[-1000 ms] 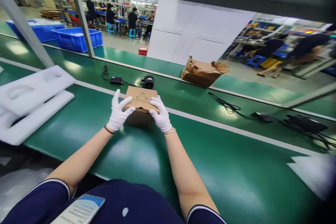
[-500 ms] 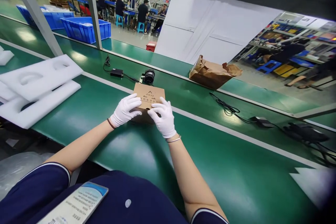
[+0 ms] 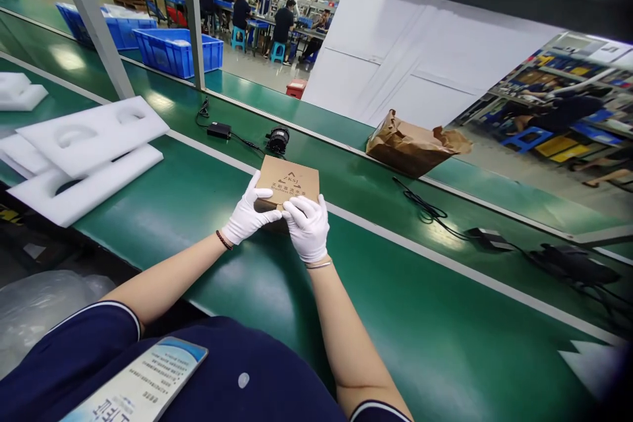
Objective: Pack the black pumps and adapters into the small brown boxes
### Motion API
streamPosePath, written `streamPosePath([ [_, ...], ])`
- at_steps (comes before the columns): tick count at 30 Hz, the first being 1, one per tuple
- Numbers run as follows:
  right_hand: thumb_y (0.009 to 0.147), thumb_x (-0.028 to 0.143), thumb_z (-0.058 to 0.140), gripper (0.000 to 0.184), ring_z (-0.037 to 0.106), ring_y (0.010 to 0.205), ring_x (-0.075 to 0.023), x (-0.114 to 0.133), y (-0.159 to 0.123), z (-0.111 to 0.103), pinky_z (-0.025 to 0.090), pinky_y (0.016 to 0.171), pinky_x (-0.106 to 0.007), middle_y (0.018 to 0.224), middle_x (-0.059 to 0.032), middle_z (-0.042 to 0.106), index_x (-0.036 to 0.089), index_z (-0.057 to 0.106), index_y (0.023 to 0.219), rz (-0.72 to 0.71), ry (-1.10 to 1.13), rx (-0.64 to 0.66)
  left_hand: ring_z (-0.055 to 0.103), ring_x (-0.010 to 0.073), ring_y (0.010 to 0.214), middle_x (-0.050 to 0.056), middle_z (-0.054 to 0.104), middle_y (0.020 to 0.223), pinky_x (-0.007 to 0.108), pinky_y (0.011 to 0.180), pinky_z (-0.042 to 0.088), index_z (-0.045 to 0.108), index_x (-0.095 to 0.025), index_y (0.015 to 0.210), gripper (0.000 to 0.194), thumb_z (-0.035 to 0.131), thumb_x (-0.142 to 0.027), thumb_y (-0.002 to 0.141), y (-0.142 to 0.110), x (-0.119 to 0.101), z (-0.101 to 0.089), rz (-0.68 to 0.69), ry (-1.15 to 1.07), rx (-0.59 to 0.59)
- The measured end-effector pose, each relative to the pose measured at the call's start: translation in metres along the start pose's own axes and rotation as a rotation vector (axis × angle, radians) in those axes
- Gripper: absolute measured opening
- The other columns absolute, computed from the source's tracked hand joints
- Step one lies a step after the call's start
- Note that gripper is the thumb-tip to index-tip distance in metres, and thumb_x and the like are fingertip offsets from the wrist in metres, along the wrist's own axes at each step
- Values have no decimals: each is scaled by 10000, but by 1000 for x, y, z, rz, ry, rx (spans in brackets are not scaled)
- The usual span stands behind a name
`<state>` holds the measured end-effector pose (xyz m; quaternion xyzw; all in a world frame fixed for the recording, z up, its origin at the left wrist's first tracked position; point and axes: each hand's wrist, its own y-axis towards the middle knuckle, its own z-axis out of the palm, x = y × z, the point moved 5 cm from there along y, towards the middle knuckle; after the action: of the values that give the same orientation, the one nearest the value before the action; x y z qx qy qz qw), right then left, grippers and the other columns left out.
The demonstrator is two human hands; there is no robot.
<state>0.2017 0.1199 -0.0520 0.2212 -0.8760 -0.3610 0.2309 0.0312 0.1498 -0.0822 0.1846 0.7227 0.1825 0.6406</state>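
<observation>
A small brown cardboard box with dark print on its closed lid rests on the green work surface in front of me. My left hand, in a white glove, grips its front left corner, thumb along the front edge and fingers at the side. My right hand, gloved too, has its fingers bent together on the lid's front edge near the middle tab, close to the left fingertips. Both hands hide much of the box's front face. Behind the box sits a black round device, its cable running to a black power adapter.
White foam pieces lie at left. A crumpled brown paper bag stands at back right, with a black adapter and cables nearer. Blue bins stand behind a grey post. People sit at distant benches.
My right fingers have drawn together at the lid's front edge. My left hand has shifted from the lid toward the box's front left corner. The whole view has swung slightly.
</observation>
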Motion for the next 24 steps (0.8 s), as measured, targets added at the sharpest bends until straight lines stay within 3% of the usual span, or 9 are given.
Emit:
streamPosePath([
  [5, 1000, 445, 480, 326, 615, 1085, -270, 8, 7, 6, 221, 1178, -569, 1133, -88, 702, 282, 696, 1181, 150, -60, 19, 366, 306, 1450, 206, 187, 1626, 463, 1183, 351, 584, -155, 1117, 503, 748, -487, 777, 4, 7, -5, 33, 78, 25],
  [8, 926, 480, 599, 508, 452, 1303, -365, 15, 0, 14, 53, 1156, -691, 1404, -141, 548, 289, 551, 1395, 141, -199, 183, 323, 314, 1470, 194, 120, 1643, 443, 1190, 335, 549, -143, 1262, 581, 714, -442, 792, 21, 16, -5, 50, 130, 169],
  [10, 876, 447, 686, 611, 346, 1380, -381, 6, -5, 15, -32, 1119, -737, 1496, -136, 450, 323, 487, 1440, 159, -315, 254, 287, 304, 1485, 186, 106, 1645, 438, 1188, 333, 347, -150, 1486, 773, 642, -435, 831, 34, 28, 6, 43, 160, 321],
  [12, 874, 400, 704, 637, 313, 1401, -358, -18, -4, 11, -20, 1114, -741, 1517, -134, 418, 333, 455, 1456, 230, -418, 272, 321, 301, 1471, 221, 182, 1621, 454, 1160, 366, 59, -124, 1578, 911, 547, -455, 883, 39, 41, 25, 17, 263, 462],
  [13, 879, 392, 700, 634, 305, 1406, -349, -34, 0, 8, 5, 1115, -739, 1518, -136, 413, 330, 449, 1458, 276, -461, 276, 356, 311, 1452, 238, 257, 1593, 474, 1146, 377, 21, -108, 1579, 913, 511, -470, 899, 36, 47, 38, 19, 356, 529],
  [16, 890, 394, 685, 660, 258, 1424, -346, -92, 24, -4, 112, 1116, -713, 1528, -156, 385, 286, 415, 1482, 424, -565, 307, 390, 369, 1422, 203, 454, 1499, 569, 1171, 280, 391, -164, 1497, 681, 496, -488, 907, 12, 55, 72, 126, 643, 712],
  [18, 918, 349, 646, 651, 240, 1429, -335, -131, 47, -12, 172, 1113, -676, 1539, -164, 363, 253, 381, 1505, 500, -619, 350, 370, 392, 1426, 165, 479, 1491, 598, 1181, 218, 569, -208, 1373, 548, 479, -491, 913, -5, 55, 82, 247, 786, 778],
  [21, 984, 186, 476, 558, 255, 1423, -306, -181, 80, -25, 166, 1113, -654, 1564, -147, 331, 251, 351, 1524, 604, -677, 399, 382, 407, 1409, 177, 451, 1509, 596, 1147, 270, 566, -180, 1388, 588, 395, -512, 934, -6, 61, 80, 361, 986, 799],
  [24, 972, 278, 525, 564, 224, 1436, -345, -208, 98, -52, 133, 1123, -661, 1575, -163, 306, 199, 379, 1511, 702, -723, 346, 376, 421, 1405, 190, 448, 1507, 611, 1114, 306, 543, -154, 1410, 649, 335, -533, 926, 10, 71, 76, 378, 1071, 818],
])
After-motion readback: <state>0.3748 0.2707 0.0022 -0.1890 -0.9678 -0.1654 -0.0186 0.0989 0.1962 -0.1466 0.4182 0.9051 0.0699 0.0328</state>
